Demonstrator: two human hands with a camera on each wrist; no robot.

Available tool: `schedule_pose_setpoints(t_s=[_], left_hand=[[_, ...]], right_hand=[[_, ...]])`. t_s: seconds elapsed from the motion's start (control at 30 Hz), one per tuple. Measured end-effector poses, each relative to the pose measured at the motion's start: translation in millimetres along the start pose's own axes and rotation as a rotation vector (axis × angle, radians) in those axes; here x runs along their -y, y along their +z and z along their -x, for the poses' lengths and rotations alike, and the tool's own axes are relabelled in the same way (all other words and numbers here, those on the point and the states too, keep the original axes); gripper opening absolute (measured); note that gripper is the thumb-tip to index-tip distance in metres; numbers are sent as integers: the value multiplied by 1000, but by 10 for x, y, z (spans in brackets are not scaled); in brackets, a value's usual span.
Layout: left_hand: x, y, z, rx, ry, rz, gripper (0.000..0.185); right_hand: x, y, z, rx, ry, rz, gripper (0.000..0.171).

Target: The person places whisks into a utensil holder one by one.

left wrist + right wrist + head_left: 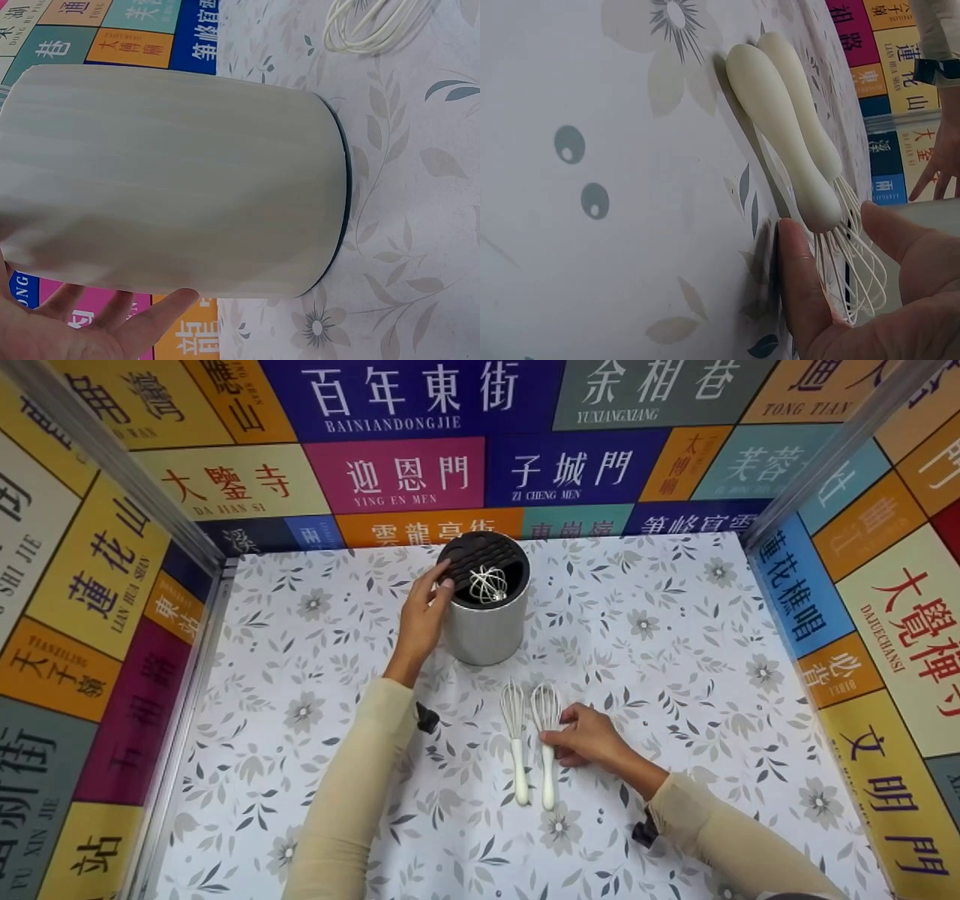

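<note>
A grey cylindrical utensil holder with a black slotted top stands upright. A whisk's wire head shows in its opening; its handle is hidden. My left hand rests on the holder's left side and rim, fingers fairly straight. In front of the holder two whisks with cream handles lie side by side, wires away from me: the left whisk and the right whisk. Around the right whisk's neck, thumb and finger of my right hand stand on either side, with a gap showing at the thumb.
The white tabletop has a grey leaf and flower print. Panels with colourful printed signs rise at the back, left and right. Metal rails run along the left edge.
</note>
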State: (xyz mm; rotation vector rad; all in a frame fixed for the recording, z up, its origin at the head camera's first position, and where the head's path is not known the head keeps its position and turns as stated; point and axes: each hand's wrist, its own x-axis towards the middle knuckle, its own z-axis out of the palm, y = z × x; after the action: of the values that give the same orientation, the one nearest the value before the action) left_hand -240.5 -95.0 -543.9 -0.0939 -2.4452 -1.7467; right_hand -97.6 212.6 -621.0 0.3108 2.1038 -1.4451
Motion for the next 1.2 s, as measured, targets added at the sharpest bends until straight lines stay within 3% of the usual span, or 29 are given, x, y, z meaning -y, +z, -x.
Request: schedule_pose_setpoints(t_s=[0.47,1.2], left_hand=[[-4,10,-7,-8,-15,7,44],[0,9,-4,-21,9,2,44]], right_hand=[[-59,80,54,22,11,48,52],[124,-3,25,56,-37,-31,52]])
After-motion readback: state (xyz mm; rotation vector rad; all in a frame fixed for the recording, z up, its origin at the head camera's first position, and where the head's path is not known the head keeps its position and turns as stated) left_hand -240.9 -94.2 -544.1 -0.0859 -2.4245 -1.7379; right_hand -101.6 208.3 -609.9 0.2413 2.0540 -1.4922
